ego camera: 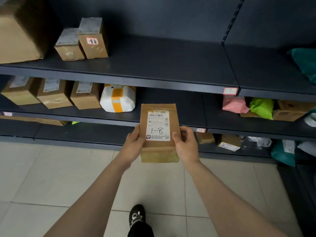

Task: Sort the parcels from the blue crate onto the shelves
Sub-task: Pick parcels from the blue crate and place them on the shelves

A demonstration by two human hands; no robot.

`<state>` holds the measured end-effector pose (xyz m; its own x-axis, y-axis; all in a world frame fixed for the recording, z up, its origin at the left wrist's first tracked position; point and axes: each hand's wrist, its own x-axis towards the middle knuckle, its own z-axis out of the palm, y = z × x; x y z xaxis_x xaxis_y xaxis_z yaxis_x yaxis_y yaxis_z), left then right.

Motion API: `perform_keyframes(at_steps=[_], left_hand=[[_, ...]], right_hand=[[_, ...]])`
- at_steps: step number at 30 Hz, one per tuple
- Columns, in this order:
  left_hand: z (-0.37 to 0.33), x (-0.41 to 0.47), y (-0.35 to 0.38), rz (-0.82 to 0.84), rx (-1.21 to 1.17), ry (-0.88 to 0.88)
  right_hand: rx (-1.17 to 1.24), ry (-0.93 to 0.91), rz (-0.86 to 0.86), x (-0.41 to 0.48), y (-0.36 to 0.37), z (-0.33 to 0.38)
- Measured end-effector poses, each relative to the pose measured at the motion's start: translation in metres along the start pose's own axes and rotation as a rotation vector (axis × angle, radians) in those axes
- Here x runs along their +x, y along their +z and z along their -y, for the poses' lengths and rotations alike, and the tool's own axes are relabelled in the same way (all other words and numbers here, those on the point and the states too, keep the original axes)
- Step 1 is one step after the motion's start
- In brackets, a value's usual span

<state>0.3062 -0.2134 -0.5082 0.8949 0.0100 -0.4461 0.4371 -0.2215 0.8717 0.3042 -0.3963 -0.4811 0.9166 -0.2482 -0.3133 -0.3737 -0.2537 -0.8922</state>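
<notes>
Currently, a box point(159, 132) marked 1-8 is gripped by both hands, left point(135, 144) and right point(185, 144); shelves point(153, 72) are part-filled; placement is pending.

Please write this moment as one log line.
held: parcel, label 1-8 | left hand: grips left edge | right hand: grips right edge | place: before shelves | state: not yet shelved

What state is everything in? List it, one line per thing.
Brown parcel: held off the shelves, label marked 1-8 facing the camera.
Left hand: grips the parcel's left edge.
Right hand: grips its right edge.
White parcel: lying on the middle shelf, banded with orange tape.
Tall box: standing on the top shelf, beside a shorter box.
</notes>
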Motion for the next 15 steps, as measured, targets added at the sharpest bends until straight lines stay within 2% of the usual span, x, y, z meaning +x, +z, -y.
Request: perform_keyframes(at_steps=[4, 7, 10, 15], left_hand=[[0.008, 0.063, -0.013, 0.055, 0.031, 0.037], [0.019, 0.113, -0.021, 0.080, 0.165, 0.102], [0.027, 0.163, -0.026, 0.031, 0.313, 0.161], [0.042, 0.236, -0.028, -0.019, 0.395, 0.270]], right_hand=[[-0.011, -0.054, 0.012, 0.053, 0.037, -0.011], [0.001, -0.098, 0.078, 0.095, 0.061, -0.022], [-0.005, -0.143, 0.161, 0.140, 0.081, -0.037], [-0.053, -0.219, 0.290, 0.201, 0.104, -0.058]])
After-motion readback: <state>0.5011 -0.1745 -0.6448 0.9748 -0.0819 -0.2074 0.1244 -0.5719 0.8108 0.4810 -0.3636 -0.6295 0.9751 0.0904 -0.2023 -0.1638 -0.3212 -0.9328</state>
